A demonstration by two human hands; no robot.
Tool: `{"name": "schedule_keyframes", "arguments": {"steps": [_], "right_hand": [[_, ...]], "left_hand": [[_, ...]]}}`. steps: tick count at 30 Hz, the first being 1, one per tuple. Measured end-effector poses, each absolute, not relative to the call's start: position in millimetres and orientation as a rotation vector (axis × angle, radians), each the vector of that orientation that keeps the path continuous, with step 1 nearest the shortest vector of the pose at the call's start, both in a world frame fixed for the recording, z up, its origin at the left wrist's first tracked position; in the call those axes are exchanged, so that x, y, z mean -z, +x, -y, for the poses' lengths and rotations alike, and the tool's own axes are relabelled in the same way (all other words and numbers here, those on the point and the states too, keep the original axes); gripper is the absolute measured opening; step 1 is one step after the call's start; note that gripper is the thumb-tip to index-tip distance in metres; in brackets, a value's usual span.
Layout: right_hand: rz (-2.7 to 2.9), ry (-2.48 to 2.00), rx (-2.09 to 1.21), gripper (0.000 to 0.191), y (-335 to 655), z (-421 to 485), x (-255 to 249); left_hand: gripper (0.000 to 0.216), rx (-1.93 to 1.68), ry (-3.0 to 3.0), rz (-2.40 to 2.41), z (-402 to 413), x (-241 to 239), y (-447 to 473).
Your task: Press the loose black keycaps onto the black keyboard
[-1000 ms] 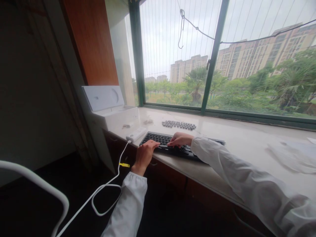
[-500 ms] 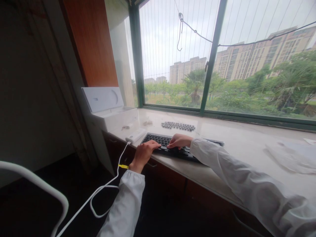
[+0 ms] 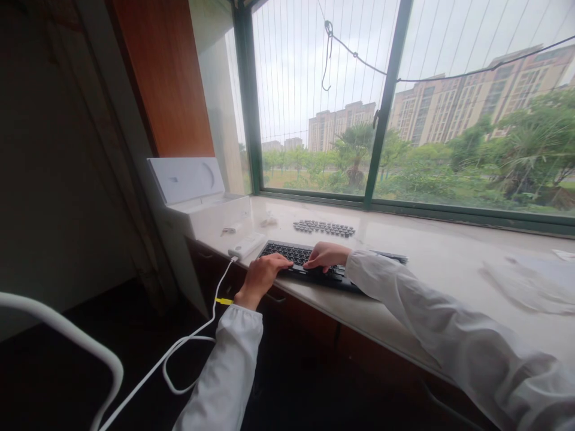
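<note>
A black keyboard (image 3: 287, 251) lies along the front edge of the pale counter, its right part covered by my right forearm. My left hand (image 3: 263, 276) is curled at its front edge, the thumb resting by a long dark bar (image 3: 298, 270) that looks like the space bar. From the right, my right hand (image 3: 327, 256) reaches over the keys with fingers bent inward and thumb at the bar's other end. Anything small under those fingers is hidden. Behind the keyboard, several loose keycaps (image 3: 324, 228) are laid out in rows.
An open white box (image 3: 211, 216) stands at the left end of the counter (image 3: 449, 251). Near it are a white power strip (image 3: 247, 245) with a cable (image 3: 204, 326) hanging down, and small white items (image 3: 232, 229). Crumpled clear plastic (image 3: 525, 284) lies at right. The window (image 3: 314, 78) is behind.
Almost nothing differs. Both hands keep their places on the keyboard, and the view has shifted very slightly.
</note>
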State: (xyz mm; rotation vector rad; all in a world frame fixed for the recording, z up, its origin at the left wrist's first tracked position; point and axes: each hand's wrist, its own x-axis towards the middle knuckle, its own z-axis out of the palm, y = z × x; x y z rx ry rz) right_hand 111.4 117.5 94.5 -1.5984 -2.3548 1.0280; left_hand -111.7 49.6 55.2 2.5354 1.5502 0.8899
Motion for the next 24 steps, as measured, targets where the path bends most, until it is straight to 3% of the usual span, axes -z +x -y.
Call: {"name": "schedule_keyframes", "arguments": {"steps": [24], "right_hand": [[2.454, -1.601, -0.957, 0.053, 108.5, -106.0, -109.1]], "left_hand": [[0.026, -0.828, 2.552, -1.436, -57.0, -66.3, -117.1]]}}
